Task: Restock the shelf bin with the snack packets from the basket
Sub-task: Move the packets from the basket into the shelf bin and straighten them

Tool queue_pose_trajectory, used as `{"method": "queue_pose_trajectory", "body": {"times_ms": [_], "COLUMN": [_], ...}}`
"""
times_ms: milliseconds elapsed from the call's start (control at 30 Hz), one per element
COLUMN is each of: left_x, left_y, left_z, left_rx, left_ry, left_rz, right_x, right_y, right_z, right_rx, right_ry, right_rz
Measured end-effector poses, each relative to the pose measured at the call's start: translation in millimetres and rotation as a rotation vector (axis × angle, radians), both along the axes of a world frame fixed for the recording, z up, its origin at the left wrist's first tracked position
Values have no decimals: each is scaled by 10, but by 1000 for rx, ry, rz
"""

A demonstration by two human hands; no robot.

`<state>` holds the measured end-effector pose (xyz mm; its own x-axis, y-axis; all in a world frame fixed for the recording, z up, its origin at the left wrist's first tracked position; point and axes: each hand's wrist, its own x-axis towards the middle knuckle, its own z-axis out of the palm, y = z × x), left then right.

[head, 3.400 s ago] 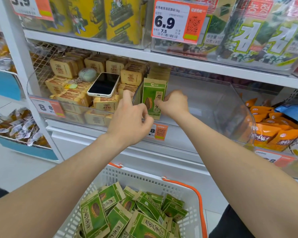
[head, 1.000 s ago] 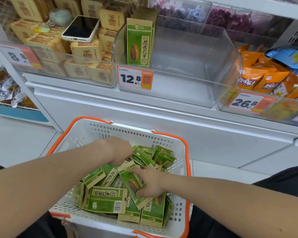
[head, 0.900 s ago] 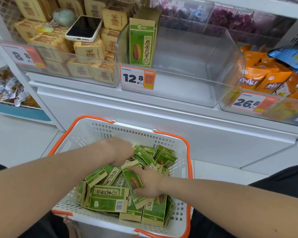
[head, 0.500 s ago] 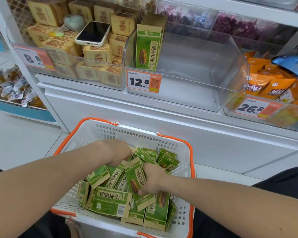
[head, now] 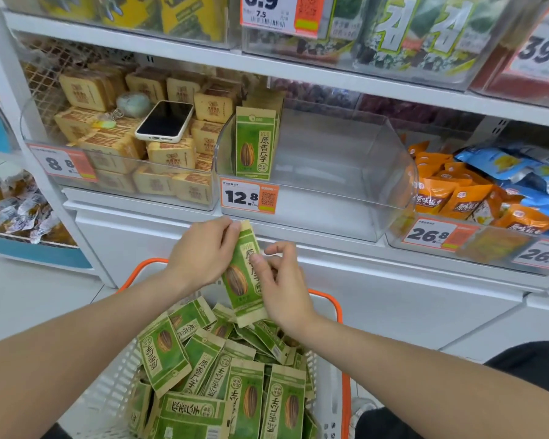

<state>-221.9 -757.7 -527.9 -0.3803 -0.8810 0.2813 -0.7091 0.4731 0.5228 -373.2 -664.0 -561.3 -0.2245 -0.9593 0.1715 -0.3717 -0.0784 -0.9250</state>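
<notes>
Both bare forearms reach forward over the basket and meet in front of the white shelf base; the left hand (head: 203, 251) is turned knuckles-up with its fingers curled, thumb and fingertips pinching the top corner of a green and tan paper snack packet printed with a sunflower seed (head: 240, 282); the right hand (head: 282, 286) grips the same packet from its right edge, the thumb laid across the printed front, the index finger hooked above it, and the other fingers bent behind where I cannot tell how they lie; the packet stands nearly upright, leaning a little to the left, held in the air above the far end of the basket and below the front of the shelf bin; the white perforated plastic basket with an orange rim (head: 335, 308) holds a loose heap of matching green packets (head: 222, 384), lying flat and overlapping at many angles; on the shelf above, the clear plastic shelf bin (head: 381, 172) has a short row of the same green packets (head: 254, 144) standing upright against its left wall, with an orange and white price tag reading 12.8 (head: 249, 198) on its front; the clear bin just to the left (head: 32, 122) is stacked with tan block-shaped packets, and a white-cased phone (head: 165, 122) lies face-up on top of them; to the right sit orange pouches (head: 441, 191) and blue pouches (head: 504, 166).
</notes>
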Motion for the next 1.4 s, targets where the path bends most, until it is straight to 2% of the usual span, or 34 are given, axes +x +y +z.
{"method": "queue_pose_trajectory", "body": {"times_ms": [133,267,500,600,733,900,1033,1300,1400], "left_x": [-101,-169,-226,-266,-276,-257,-229,-241,-257], "left_y": [-14,-55,-221,-331,-458,-562,-557,-572,-556], "left_z": [237,512,841,906,879,821,745,694,668], "left_rx": [-139,-199,-284,-314,-321,-231,-178,-256,-287], "left_ry": [197,316,434,490,402,225,104,22,-18], "left_rz": [45,94,99,127,140,106,68,74,89], "right_x": [-67,-156,-337,-416,-549,-624,-608,-522,-493], "right_y": [-193,-295,-560,-757,-1043,-1402,-1528,-1717,-1769], "right_z": [361,724,1245,1333,1425,1408,1419,1288,1285], "right_rx": [-54,-37,7,-13,-36,-49,-47,94,140], "right_ry": [-151,-329,-139,-138,-288,-446,-338,389,402], "right_rz": [-182,-109,39,-78,-266,-305,-245,-155,-200]}}
